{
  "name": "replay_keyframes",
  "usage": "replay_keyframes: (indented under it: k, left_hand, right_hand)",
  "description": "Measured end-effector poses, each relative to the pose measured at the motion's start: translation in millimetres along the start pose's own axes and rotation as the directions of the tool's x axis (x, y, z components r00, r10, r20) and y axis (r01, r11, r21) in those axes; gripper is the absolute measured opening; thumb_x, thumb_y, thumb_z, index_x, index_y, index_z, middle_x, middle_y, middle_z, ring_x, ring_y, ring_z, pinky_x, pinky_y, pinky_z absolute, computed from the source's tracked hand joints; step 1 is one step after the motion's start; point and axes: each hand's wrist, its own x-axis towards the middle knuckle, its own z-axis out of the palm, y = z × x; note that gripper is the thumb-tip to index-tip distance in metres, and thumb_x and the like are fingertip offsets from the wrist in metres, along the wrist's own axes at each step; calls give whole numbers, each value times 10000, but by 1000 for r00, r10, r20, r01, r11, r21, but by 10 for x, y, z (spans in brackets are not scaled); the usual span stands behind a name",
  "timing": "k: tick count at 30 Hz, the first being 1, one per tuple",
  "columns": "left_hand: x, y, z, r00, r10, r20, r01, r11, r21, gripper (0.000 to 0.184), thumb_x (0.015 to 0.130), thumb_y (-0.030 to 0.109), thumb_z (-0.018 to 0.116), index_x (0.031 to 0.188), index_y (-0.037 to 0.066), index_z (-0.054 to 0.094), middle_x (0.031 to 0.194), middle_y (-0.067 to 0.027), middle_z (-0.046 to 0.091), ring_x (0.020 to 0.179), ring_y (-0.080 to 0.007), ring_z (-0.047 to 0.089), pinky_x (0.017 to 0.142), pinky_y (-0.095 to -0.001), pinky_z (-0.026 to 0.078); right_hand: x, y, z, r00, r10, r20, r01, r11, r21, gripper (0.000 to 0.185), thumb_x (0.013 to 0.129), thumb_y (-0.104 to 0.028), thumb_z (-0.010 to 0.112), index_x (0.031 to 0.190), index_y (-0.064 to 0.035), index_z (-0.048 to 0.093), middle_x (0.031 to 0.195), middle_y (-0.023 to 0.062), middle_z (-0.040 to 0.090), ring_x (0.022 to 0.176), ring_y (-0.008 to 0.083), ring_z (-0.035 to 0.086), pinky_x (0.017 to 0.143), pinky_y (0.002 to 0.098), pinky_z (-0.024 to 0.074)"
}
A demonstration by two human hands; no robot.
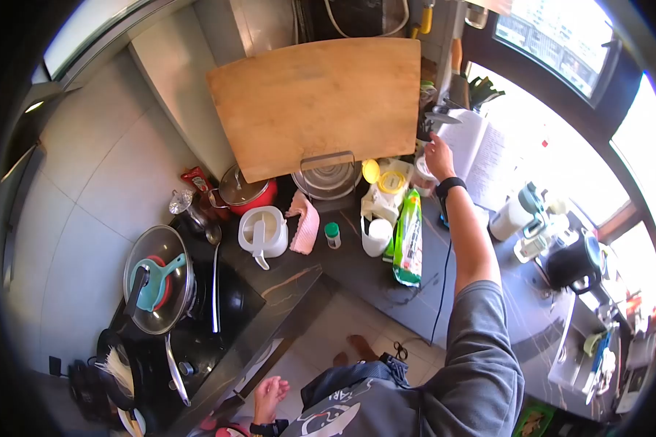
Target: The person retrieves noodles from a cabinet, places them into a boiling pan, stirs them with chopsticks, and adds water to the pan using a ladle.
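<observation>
My right hand (438, 158) reaches out at the far side of the counter, a dark band on its wrist. Its index finger stretches out just below a grey, flat-ended utensil (443, 118); I see nothing held in it, though the other fingers are partly hidden. Beside this hand stand a clear jar (424, 177) and an open book (474, 149). My left hand (270, 393) hangs low near the front edge by the stove, fingers loosely curled and apart, holding nothing.
A large wooden board (321, 102) leans at the back. A red pot (246, 191), white lidded container (263, 233), pink cloth (305, 224), green-capped bottle (332, 234) and green packet (409, 244) stand before it. A wok (160, 240) sits left; a black kettle (574, 264) stands right.
</observation>
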Motion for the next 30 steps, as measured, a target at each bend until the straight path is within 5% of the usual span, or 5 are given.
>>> replay_keyframes:
  k: [3, 6, 14, 23, 30]
  left_hand:
    - [-31, -117, 103, 990, -28, -140, 27, 1000, -7, 239, 899, 251, 491, 1022, 49, 524, 917, -82, 612, 805, -152, 604, 684, -253, 474]
    - [-28, -194, 219, 986, -103, -129, 89, 990, -112, 215, 904, 239, 474, 1042, 79, 516, 943, -78, 601, 830, -176, 599, 677, -288, 476]
    - [-90, -126, 537, 978, -89, -187, 67, 990, -123, 224, 906, 239, 469, 1048, 68, 495, 956, -95, 593, 848, -192, 600, 705, -297, 479]
    - [-115, -45, 651, 971, -50, -235, 29, 995, -91, 241, 902, 258, 478, 1025, 52, 507, 939, -93, 601, 839, -176, 604, 706, -282, 479]
    - [-89, -144, 556, 983, 2, -184, -25, 993, -120, 249, 903, 251, 482, 1018, 35, 527, 914, -88, 615, 819, -160, 608, 703, -268, 485]
  right_hand:
    - [356, 389, 420, 982, -149, -119, 144, 988, -55, 559, 769, 43, 410, 1306, 31, 257, 1353, 239, 275, 1199, 357, 370, 960, 363, 365]
    - [506, 319, 474, 983, -175, -54, 172, 983, -56, 596, 771, 69, 418, 1327, 14, 209, 1369, 245, 231, 1256, 369, 271, 1034, 375, 262]
    - [973, 484, 599, 988, -135, -74, 109, 953, -283, 119, 777, -104, 457, 781, -27, 548, 758, 222, 586, 767, 411, 562, 657, 471, 455]
    - [982, 454, 371, 964, -265, 17, 252, 895, -368, 158, 794, -153, 540, 938, -123, 593, 827, 158, 614, 797, 340, 585, 691, 431, 466]
    - [842, -386, -61, 846, -453, -283, 396, 887, -236, 132, 837, -225, 545, 907, -129, 601, 804, 109, 627, 704, 288, 612, 605, 362, 486]
